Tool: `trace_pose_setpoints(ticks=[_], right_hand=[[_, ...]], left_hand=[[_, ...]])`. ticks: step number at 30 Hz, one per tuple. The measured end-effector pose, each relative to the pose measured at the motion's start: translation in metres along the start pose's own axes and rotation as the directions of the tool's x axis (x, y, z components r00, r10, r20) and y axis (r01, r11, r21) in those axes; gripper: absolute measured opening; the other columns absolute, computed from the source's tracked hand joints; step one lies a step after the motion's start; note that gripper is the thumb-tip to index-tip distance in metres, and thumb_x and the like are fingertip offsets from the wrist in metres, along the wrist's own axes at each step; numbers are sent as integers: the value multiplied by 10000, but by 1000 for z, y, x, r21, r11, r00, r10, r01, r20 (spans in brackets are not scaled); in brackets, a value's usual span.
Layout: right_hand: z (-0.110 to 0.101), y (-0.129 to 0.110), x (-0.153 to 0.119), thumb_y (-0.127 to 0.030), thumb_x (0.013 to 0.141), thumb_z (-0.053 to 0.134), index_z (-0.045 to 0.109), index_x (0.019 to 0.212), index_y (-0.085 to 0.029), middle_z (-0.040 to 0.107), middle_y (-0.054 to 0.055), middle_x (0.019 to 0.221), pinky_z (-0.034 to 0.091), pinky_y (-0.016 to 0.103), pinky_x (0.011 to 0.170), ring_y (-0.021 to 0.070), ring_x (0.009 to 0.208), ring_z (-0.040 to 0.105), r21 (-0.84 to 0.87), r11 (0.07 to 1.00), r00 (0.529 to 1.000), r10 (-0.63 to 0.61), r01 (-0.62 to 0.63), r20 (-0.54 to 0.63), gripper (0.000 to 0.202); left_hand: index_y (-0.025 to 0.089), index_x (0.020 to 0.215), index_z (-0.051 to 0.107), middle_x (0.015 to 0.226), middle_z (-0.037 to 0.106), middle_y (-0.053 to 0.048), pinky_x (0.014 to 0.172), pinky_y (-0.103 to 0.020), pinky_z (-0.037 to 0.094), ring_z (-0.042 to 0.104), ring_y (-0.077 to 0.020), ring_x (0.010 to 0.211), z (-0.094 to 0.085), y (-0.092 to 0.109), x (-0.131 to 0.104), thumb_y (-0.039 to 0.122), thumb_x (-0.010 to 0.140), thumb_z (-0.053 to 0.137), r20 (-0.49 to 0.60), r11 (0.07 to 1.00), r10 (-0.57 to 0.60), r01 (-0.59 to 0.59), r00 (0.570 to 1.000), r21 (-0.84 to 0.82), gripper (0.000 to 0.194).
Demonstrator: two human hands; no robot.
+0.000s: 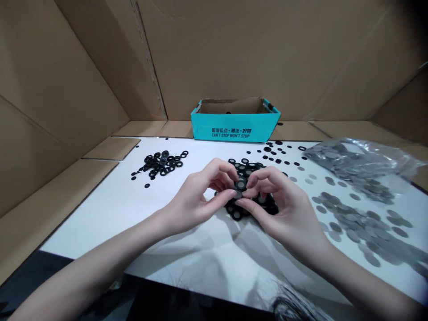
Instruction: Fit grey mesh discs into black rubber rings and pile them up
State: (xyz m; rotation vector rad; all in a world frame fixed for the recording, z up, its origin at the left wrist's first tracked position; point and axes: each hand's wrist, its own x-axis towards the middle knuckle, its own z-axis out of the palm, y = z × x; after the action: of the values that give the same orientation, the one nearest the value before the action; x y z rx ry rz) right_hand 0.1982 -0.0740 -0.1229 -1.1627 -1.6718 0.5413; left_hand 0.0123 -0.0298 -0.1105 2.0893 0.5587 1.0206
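Near the middle of the white table, my left hand and my right hand meet over a pile of black rings with grey discs in their centres. Between the thumbs and fingertips of both hands is a small black ring with a grey centre. My left thumb lies across its left side, and my right thumb touches it from the lower right. The curled fingers partly hide the held ring and the pile beneath.
A turquoise box stands at the back. Plain black rings lie in a heap to the left. On the right are scattered grey discs and a clear plastic bag of discs. Small black discs lie before the box. Cardboard walls surround the table.
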Motion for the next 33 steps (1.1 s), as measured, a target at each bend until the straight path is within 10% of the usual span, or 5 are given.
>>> trace_pose_setpoints(ticks=[15,25,33], right_hand=[[-5,0,1,-167,786,664,436,813,-249,554,-39,707,444,292,619,143,645,587,29,999,996,18,-20,84,243],[0,0,1,-194,742,722,541,924,-253,737,2,807,554,339,749,199,773,730,65,995,994,69,-74,79,263],[-7,-2,7,-316,643,823,507,935,-238,803,64,861,506,273,530,163,591,678,422,769,876,396,-480,276,437]], left_hand=[[188,963,467,909,526,-4,708,-256,480,548,-117,795,-15,7,2,125,913,537,263,992,-124,115,957,47,107],[202,973,448,965,538,-2,593,-191,461,634,-92,763,-14,7,0,88,903,528,227,977,-215,210,950,46,156],[204,986,437,994,503,5,663,-206,587,692,-85,711,-20,3,0,185,926,592,180,917,-287,324,941,-232,167]])
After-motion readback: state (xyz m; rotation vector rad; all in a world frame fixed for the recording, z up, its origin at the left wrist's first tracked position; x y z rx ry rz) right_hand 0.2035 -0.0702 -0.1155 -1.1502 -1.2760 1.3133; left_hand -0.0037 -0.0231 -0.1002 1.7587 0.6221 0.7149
